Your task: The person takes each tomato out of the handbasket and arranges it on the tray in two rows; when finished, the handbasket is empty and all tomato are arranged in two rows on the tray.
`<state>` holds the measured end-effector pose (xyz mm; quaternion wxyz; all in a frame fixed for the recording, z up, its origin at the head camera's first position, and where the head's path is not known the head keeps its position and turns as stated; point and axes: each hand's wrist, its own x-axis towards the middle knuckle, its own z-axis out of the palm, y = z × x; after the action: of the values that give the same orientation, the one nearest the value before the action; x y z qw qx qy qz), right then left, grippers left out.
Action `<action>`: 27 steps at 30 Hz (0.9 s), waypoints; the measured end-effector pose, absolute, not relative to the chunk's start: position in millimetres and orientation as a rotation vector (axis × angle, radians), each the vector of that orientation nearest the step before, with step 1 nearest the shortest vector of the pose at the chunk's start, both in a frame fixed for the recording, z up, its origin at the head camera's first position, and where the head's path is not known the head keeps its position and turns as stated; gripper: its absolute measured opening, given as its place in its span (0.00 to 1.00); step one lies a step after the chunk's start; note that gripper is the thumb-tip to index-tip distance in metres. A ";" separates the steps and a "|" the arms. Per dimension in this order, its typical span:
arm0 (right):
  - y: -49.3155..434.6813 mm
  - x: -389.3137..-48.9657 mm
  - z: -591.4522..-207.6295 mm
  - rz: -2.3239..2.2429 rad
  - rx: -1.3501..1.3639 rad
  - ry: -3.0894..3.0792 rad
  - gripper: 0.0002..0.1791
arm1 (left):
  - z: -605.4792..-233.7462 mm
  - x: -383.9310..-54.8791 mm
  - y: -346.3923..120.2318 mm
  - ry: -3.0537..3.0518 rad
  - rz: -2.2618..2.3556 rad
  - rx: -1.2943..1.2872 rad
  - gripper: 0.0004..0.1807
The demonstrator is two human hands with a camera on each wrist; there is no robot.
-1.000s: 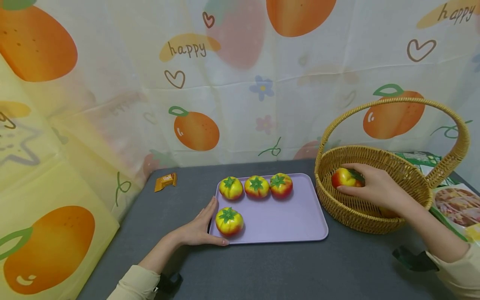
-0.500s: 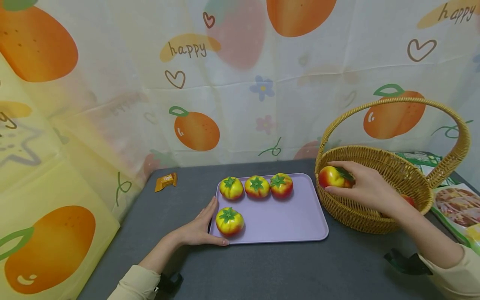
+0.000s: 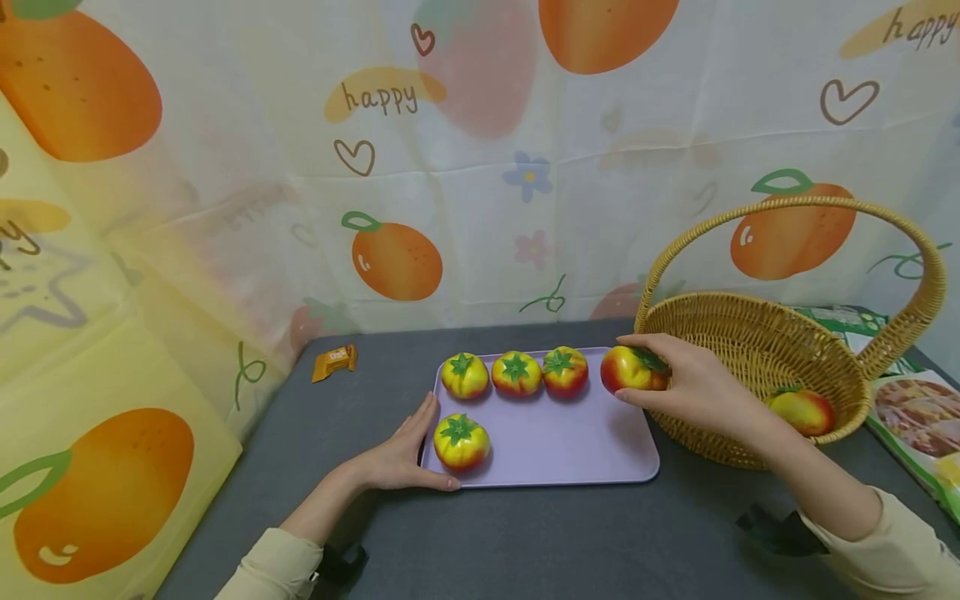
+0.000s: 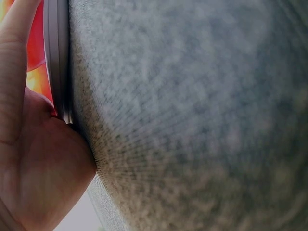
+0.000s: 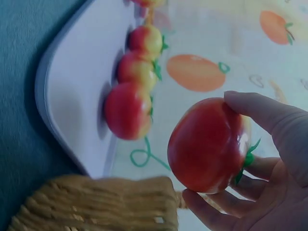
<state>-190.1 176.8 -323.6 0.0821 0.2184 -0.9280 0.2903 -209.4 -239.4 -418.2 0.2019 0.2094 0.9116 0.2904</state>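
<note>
My right hand pinches a red-and-yellow tomato between thumb and fingers. It holds the tomato above the right end of a lilac tray. Three similar tomatoes stand along the tray's back edge; the rightmost is the tomato nearest the held one. Another tomato sits at the tray's front left. My left hand rests against the tray's left front corner, fingers straight along the side. In the left wrist view, the tray rim touches that hand.
A wicker basket with a tall handle stands right of the tray, holding a tomato. Printed packets lie beyond it. A small orange wrapped packet lies at the back left of the grey table. A fruit-patterned cloth hangs behind.
My right hand has carried the tomato left, out of the basket and over the tray's right end. A tomato in the basket has come into view. The left hand has stayed put.
</note>
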 end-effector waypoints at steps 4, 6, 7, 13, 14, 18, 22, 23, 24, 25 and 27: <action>166.7 -191.9 -332.3 0.897 0.712 -2.759 0.35 | -417.4 -209.3 -239.6 2.549 0.805 0.576 0.70; 160.9 -193.2 -337.9 0.894 0.738 -2.755 0.35 | -417.4 -209.4 -239.6 2.552 0.804 0.573 0.70; 158.0 -193.7 -340.8 0.894 0.752 -2.749 0.34 | -417.4 -209.5 -239.6 2.552 0.802 0.567 0.70; 140.5 -195.2 -354.7 0.914 0.845 -2.705 0.33 | -417.6 -209.9 -239.3 2.549 0.799 0.560 0.70; 137.8 -195.5 -356.7 0.910 0.854 -2.704 0.32 | -417.7 -210.0 -239.2 2.550 0.799 0.563 0.70; 126.1 -196.9 -364.3 0.891 0.903 -2.704 0.32 | -417.7 -209.9 -239.2 2.547 0.811 0.566 0.69; 113.9 -197.0 -371.6 0.911 0.967 -2.700 0.30 | -417.1 -209.3 -238.7 2.547 0.812 0.562 0.69; 110.6 -196.4 -372.6 0.916 0.979 -2.706 0.30 | -417.1 -209.3 -238.7 2.548 0.809 0.563 0.69; 107.6 -195.9 -373.9 0.912 0.988 -2.712 0.30 | -417.1 -209.3 -238.6 2.549 0.807 0.564 0.70; 104.5 -195.3 -375.0 0.912 0.994 -2.723 0.29 | -417.1 -209.2 -238.6 2.549 0.806 0.565 0.70; 98.6 -193.5 -375.7 0.922 0.991 -2.753 0.30 | -417.2 -209.1 -238.7 2.550 0.804 0.567 0.70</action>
<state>-193.5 98.6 -375.7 0.0370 0.3230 -0.8967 0.3003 -209.1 -238.7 -417.2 0.2030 0.2031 0.9135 0.2882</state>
